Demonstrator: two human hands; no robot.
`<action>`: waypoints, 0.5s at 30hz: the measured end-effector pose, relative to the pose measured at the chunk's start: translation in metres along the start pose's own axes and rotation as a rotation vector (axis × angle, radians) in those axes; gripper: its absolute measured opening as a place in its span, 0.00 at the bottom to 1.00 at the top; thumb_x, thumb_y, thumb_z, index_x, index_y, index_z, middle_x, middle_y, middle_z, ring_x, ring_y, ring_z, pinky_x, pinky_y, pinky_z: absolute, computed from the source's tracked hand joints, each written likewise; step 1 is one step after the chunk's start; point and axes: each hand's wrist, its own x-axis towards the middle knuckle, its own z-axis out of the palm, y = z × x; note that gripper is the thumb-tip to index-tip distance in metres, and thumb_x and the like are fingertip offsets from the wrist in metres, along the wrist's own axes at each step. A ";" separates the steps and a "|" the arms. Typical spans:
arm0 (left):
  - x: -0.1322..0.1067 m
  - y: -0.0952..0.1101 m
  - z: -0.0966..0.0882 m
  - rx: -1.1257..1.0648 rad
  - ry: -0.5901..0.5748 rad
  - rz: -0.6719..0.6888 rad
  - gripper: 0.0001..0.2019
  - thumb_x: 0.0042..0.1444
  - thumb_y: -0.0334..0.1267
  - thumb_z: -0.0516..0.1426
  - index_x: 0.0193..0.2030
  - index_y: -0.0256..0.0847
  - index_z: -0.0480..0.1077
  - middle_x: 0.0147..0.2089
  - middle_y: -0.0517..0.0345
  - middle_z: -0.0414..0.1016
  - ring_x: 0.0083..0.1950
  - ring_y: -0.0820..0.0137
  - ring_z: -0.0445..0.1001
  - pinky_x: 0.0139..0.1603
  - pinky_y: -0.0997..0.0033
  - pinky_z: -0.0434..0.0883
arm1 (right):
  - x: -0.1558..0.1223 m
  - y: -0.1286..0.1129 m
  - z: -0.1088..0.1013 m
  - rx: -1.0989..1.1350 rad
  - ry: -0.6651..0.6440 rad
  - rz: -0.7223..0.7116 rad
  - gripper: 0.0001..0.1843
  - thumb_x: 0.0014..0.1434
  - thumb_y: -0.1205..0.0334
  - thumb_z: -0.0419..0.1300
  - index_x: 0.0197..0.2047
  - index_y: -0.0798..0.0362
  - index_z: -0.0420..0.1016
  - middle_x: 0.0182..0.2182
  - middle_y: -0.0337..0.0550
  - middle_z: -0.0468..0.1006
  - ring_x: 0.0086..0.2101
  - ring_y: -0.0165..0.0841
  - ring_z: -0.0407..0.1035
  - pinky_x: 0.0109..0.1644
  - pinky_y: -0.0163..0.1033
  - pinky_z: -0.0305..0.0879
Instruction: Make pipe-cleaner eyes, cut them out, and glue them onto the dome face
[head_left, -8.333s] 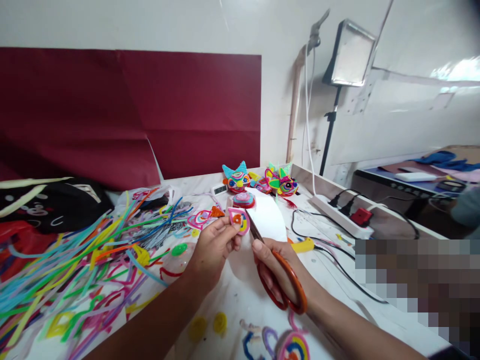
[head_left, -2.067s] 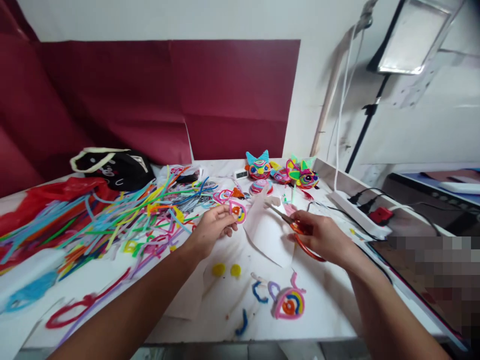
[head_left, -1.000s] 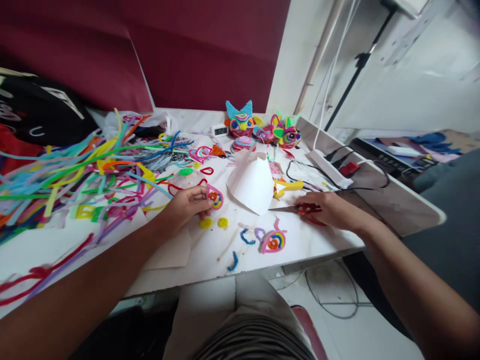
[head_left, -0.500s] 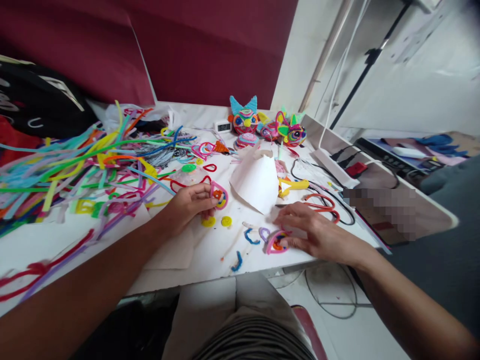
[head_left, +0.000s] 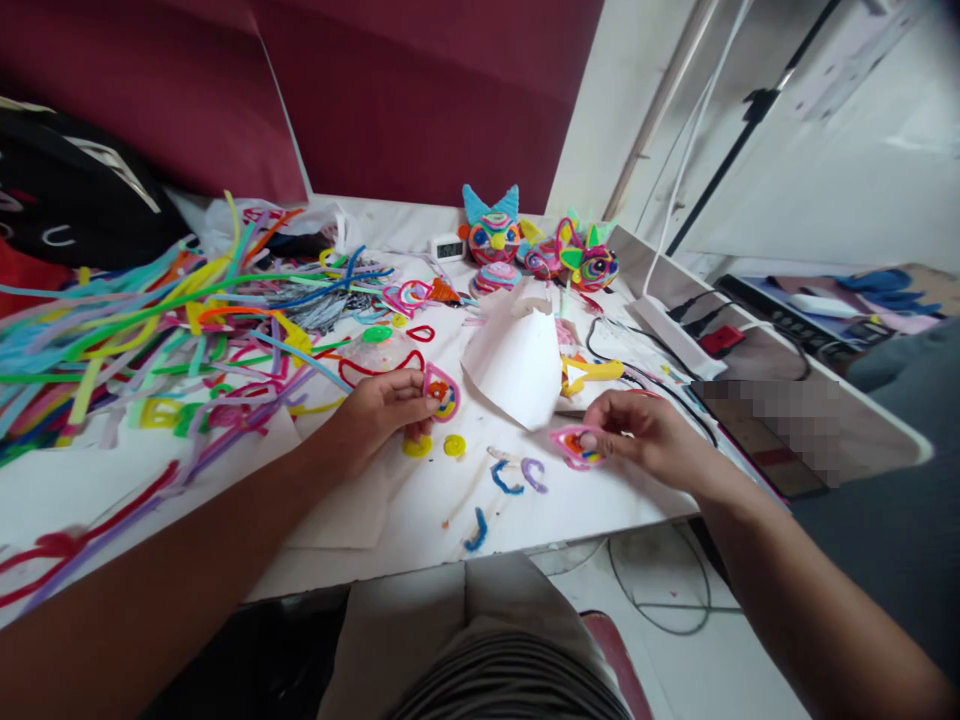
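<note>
Left hand and right hand, well apart, pinch pink-edged pieces, bare tabletop before the near edge.

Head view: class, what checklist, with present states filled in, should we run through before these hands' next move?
1. Left hand holding a pink-rimmed, orange-centred fuzzy teardrop piece: ok.
2. Right hand holding a second pink-rimmed fuzzy piece: ok.
3. The two pieces apart: ok.
4. Orange-handled scissors closed: cannot tell, mostly hidden behind the right hand.
5. White tabletop free of loose blue fuzzy curls: not ok.
</note>
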 end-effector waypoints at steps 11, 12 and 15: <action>-0.023 0.017 0.017 -0.148 -0.123 0.013 0.12 0.44 0.39 0.65 0.35 0.36 0.77 0.36 0.48 0.79 0.31 0.68 0.75 0.33 0.70 0.74 | 0.074 -0.054 0.051 0.069 0.060 -0.160 0.18 0.50 0.49 0.68 0.30 0.55 0.69 0.23 0.35 0.71 0.23 0.26 0.63 0.26 0.32 0.59; -0.023 0.017 0.016 -0.139 -0.128 0.014 0.12 0.44 0.39 0.66 0.35 0.36 0.77 0.35 0.50 0.79 0.30 0.68 0.75 0.32 0.71 0.74 | 0.079 -0.057 0.056 0.056 0.047 -0.179 0.18 0.50 0.48 0.67 0.29 0.55 0.69 0.22 0.35 0.71 0.23 0.26 0.64 0.26 0.32 0.59; -0.018 0.014 0.011 -0.131 -0.121 0.036 0.12 0.43 0.39 0.66 0.35 0.37 0.77 0.31 0.53 0.78 0.28 0.71 0.74 0.31 0.73 0.74 | 0.079 -0.064 0.062 0.025 0.048 -0.207 0.18 0.55 0.46 0.63 0.33 0.55 0.71 0.23 0.36 0.73 0.23 0.27 0.66 0.27 0.33 0.61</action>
